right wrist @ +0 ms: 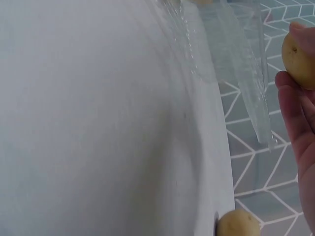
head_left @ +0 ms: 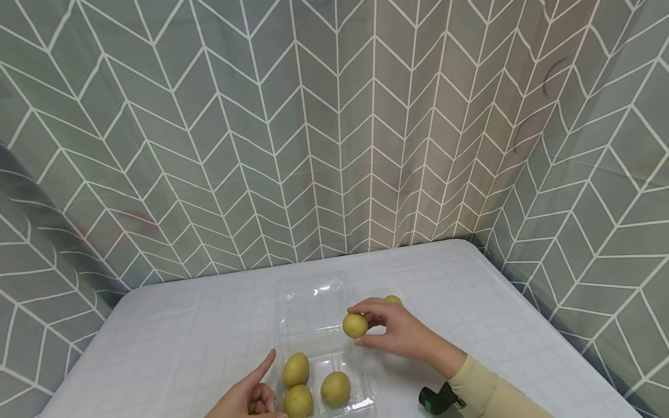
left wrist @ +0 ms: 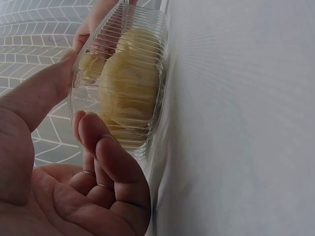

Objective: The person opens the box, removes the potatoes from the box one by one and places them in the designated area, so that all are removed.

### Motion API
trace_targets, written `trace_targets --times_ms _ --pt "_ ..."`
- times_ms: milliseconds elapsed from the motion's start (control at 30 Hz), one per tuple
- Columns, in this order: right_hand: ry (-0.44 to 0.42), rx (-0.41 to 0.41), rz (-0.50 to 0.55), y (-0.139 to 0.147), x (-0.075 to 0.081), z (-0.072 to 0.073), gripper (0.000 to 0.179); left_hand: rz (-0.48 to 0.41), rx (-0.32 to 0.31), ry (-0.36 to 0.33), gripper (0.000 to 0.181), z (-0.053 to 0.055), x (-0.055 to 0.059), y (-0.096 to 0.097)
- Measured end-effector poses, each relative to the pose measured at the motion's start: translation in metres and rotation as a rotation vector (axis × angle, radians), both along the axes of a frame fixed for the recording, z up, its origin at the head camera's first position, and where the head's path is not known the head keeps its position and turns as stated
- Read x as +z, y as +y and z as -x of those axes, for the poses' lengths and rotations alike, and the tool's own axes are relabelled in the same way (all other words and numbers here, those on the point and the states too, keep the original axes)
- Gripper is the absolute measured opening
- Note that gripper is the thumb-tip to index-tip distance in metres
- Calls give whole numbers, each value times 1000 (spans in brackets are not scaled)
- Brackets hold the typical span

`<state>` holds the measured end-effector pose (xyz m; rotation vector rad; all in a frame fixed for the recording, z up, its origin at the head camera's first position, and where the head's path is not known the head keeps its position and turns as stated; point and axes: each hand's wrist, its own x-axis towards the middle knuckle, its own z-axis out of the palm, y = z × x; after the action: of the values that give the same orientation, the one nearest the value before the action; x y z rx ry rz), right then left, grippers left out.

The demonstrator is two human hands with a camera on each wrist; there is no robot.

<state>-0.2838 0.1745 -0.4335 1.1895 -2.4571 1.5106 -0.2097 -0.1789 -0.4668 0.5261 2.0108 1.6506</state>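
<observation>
My right hand [head_left: 394,328] pinches a small round yellow fruit [head_left: 355,325] between thumb and fingertips, above the right side of a hinged clear plastic container [head_left: 366,371]. In the right wrist view, that fruit [right wrist: 297,60] shows a small dark spot on its skin. Three similar fruits [head_left: 335,388] sit inside the container, two of them at its left side. At the container's left wall is my left hand [head_left: 248,395]. In the left wrist view, one digit of the left hand [left wrist: 74,167] reaches the rim, and the curled fingers [left wrist: 110,152] lie against the ribbed side.
The container's lid [head_left: 310,302] lies folded back toward the far side. Another yellow fruit [head_left: 393,300] is on the white table [head_left: 198,325] behind my right hand. A black strapped device [head_left: 439,399] is at the right wrist. Patterned curtains [head_left: 334,116] surround the table.
</observation>
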Motion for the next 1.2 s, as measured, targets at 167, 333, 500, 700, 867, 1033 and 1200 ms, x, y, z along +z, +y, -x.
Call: trace_targets --times_ms 167,333,500,700,867,1033,1200 --pt "13 -34 18 10 0 2 49 -17 -11 -7 107 0 0 -1" --pt "2 -84 11 23 -2 4 49 -12 -10 0 107 1 0 0" --pt "-22 -108 18 37 -3 4 50 -4 -3 0 107 1 1 0" --pt "-41 -143 16 51 -4 5 51 -19 -35 48 106 0 0 -2" --pt "-42 -183 2 60 -5 6 51 -17 -36 58 106 0 0 -2" --pt "-17 -206 -25 69 -4 8 53 -9 -20 35 106 -1 1 -1" --pt "17 -222 -60 76 -2 11 53 -14 -27 38 107 0 -1 -2"
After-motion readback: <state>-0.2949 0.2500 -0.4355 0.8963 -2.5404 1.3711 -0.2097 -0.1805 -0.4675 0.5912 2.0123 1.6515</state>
